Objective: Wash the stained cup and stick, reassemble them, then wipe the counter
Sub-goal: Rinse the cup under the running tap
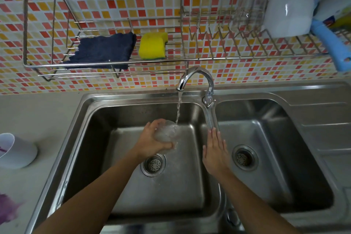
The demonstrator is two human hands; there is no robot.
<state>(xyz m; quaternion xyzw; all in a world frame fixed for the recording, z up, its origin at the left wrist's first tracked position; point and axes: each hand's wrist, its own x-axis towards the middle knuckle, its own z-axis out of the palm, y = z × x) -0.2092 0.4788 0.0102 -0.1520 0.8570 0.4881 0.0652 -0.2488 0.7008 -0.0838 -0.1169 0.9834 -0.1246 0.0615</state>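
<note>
Left hand (152,141): gripping clear cup (167,132) under running faucet (197,80), over left sink basin (98,119). Right hand (215,150): flat, fingers spread, holding nothing, above basin divider. Counter (38,116): white cup (16,151), purple stain (7,207). Wall rack (106,62): dark cloth (104,49), yellow sponge (152,45).

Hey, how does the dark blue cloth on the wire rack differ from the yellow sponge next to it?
The dark blue cloth is thin, floppy and rumpled, its edge drooping over the rack's front wire; the yellow sponge is a thick, firm block that keeps its shape. The cloth is plain dark blue and spreads wider; the sponge is bright yellow with a green layer underneath. Both lie side by side on the wire rack above the sink, untouched by either hand.
</note>
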